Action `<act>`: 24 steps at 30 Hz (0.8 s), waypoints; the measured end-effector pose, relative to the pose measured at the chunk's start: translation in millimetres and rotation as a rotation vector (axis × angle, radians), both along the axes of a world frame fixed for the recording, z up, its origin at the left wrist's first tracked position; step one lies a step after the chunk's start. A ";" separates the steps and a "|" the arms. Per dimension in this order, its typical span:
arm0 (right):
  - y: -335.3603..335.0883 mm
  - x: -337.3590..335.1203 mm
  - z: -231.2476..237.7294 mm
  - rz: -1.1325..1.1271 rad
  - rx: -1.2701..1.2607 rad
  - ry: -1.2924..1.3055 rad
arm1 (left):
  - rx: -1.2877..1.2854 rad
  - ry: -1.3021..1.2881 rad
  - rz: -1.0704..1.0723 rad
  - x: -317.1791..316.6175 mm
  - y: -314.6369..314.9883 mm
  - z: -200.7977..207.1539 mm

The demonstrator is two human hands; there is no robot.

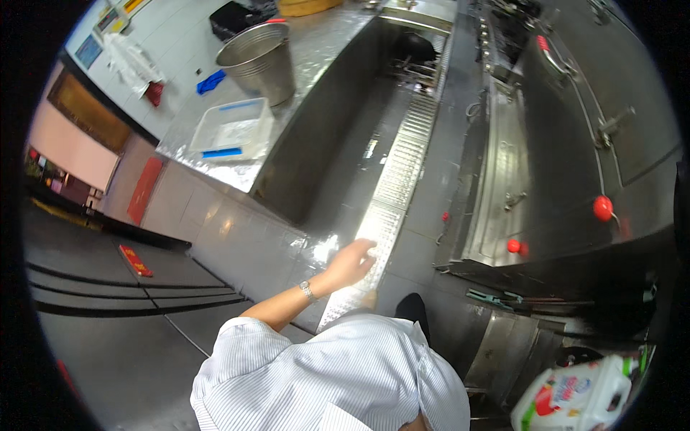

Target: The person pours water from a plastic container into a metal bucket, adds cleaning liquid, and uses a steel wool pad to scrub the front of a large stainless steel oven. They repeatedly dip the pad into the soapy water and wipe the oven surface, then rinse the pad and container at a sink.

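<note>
My left hand reaches forward from a white striped sleeve, with a metal watch on the wrist. Its fingers are loosely apart and hold nothing. It hovers over the near end of a long perforated metal floor drain grate that runs down the aisle. My right hand does not show. A white plastic jug with a red and green label sits at the lower right edge; I cannot tell what holds it. My black shoe is beside the grate.
A steel counter at left carries a metal bucket and a white plastic tray. A steel cooking range with red knobs lines the right. A red mat lies on the dark floor at left.
</note>
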State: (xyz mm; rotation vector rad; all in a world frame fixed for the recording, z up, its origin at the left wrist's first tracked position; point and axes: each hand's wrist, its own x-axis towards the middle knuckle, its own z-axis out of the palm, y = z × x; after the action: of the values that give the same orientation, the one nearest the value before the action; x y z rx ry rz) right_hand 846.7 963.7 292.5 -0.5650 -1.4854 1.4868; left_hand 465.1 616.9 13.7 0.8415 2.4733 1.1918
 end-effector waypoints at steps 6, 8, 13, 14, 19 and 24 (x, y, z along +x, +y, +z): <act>-95.4 -207.2 -54.2 0.236 0.335 -0.306 | 0.450 -0.045 -0.158 -57.5 -14.8 98.7; -132.7 -298.1 -62.1 0.329 0.370 -0.253 | 0.570 0.141 -0.211 -74.1 -18.2 138.0; -249.1 -489.8 -76.3 0.708 0.336 -0.070 | 0.377 0.633 -0.069 -145.4 -47.2 181.5; -269.9 -517.8 -78.1 0.756 0.346 -0.025 | 0.312 0.728 0.028 -165.2 -53.5 185.3; -366.9 -641.9 -66.2 1.020 0.658 0.238 | 0.208 0.842 0.554 -267.8 -132.6 197.5; -456.3 -745.6 -48.7 1.021 0.903 0.623 | 0.583 0.598 0.705 -338.8 -223.4 235.9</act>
State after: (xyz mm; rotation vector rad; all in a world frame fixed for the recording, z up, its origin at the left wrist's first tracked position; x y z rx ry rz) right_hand 101.1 507.4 243.7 1.2429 -1.7470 1.2463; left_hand 126.4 393.6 249.6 0.4766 3.0796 2.2584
